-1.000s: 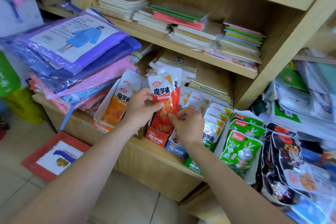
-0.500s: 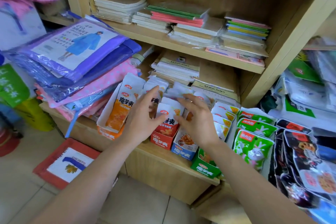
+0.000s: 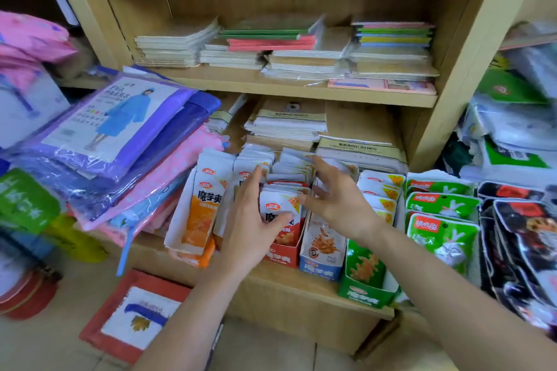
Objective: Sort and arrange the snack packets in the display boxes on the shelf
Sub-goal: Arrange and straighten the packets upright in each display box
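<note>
Your left hand [image 3: 251, 220] stood flat against the left side of the red snack packets [image 3: 278, 205], fingers straight, thumb lying across the front packet; grip apart, nothing clamped. Your right hand [image 3: 337, 202] flanked the same stack on its right, fingers spread, tips touching the packet edges; grip apart too. The packets sat upright in the red display box [image 3: 283, 254] on the lower shelf [image 3: 301, 289]. The orange display box [image 3: 193, 251] was just beside it on the left; the blue display box [image 3: 322, 253], then the green display box [image 3: 366, 289], stood on the right. Bagged raincoats [image 3: 120, 123] lay stacked further left.
</note>
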A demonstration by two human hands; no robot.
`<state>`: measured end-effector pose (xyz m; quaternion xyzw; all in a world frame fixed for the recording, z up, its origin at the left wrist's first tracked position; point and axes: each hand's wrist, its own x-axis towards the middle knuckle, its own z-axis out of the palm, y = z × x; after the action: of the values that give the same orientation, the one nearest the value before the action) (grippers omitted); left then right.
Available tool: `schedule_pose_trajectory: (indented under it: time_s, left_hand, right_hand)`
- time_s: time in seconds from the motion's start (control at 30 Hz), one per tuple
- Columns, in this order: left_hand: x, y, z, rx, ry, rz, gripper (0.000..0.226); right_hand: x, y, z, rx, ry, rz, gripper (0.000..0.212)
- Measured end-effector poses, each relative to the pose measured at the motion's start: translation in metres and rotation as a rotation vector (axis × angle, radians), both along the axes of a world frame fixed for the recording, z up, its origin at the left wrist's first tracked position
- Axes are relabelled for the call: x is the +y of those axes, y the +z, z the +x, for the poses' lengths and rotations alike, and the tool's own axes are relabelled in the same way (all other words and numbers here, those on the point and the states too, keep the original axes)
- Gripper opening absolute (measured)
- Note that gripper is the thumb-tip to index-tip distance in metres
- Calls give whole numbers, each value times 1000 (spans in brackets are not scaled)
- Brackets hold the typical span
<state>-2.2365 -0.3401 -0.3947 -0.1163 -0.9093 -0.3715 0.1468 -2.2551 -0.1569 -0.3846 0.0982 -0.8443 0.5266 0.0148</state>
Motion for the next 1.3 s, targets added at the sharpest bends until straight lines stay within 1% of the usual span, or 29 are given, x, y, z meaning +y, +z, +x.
schedule_pose_trajectory:
  time_s: [0.07, 0.1, 0.13, 0.2, 0.27, 0.37, 0.43, 0.5, 0.57, 0.63, 0.7, 0.77, 0.8, 0.87, 0.93, 1.03, 1.13, 1.17, 1.2, 1.3]
  left_hand:
    - [6, 3, -2, -24, 20, -26, 93]
    - [6, 3, -3, -41, 28, -29, 91]
    - [7, 3, -3, -71, 28, -22, 88]
    - [6, 0, -8, -135, -22, 38, 82]
    - [3, -4, -13, -137, -64, 76, 75]
    - [0, -7, -18, -119, -50, 120, 68]
    - [-3, -8, -20, -128, -49, 140, 59]
    - [-7, -9, -23, -135, -63, 159, 43]
    - [-9, -11, -27, -142, -79, 190, 27]
    - [-10, -14, -32, -136, -99, 222, 22]
    - [-8, -17, -35, -123, -93, 242, 16]
    - [-5, -17, -36, -101, -60, 251, 11]
    - [-4, -17, -36, -90, -39, 255, 15]
    - [-4, -18, -37, -76, -17, 261, 20]
    - [-4, -18, -39, -58, -11, 271, 20]
    - [-2, -12, -40, -30, -1, 320, 22]
    - [5, -7, -42, 34, 2, 330, 17]
    - [7, -7, -42, 60, 5, 309, 16]
    - [9, -9, -42, 83, 8, 266, 17]
    - [16, -15, -40, 83, 22, 155, 33]
  right_hand:
    - [2, -2, -2, -22, 30, -113, 73]
    - [6, 0, -3, -22, 21, -122, 69]
    - [10, 2, -6, 3, -12, -95, 63]
    - [17, 5, -11, 115, -130, 32, 51]
    - [18, 9, -18, 191, -228, 121, 33]
    - [15, 10, -30, 238, -294, 131, 12]
    - [13, 9, -36, 257, -279, 141, 5]
    - [15, 10, -41, 275, -260, 151, 5]
    - [18, 17, -46, 346, -274, 138, 7]
    - [19, 22, -50, 443, -271, 137, 11]
    - [16, 21, -52, 510, -195, 233, 15]
    - [12, 12, -54, 503, -91, 364, 20]
    - [12, 8, -55, 480, -61, 408, 22]
    - [14, 5, -56, 468, -52, 415, 24]
    - [17, 7, -56, 490, -93, 376, 26]
    - [23, 8, -51, 470, -145, 309, 35]
    - [31, 6, -41, 378, -87, 219, 33]
    - [32, 5, -37, 337, -35, 240, 33]
    - [33, 3, -33, 314, 18, 303, 36]
    - [31, -4, -24, 335, 74, 525, 50]
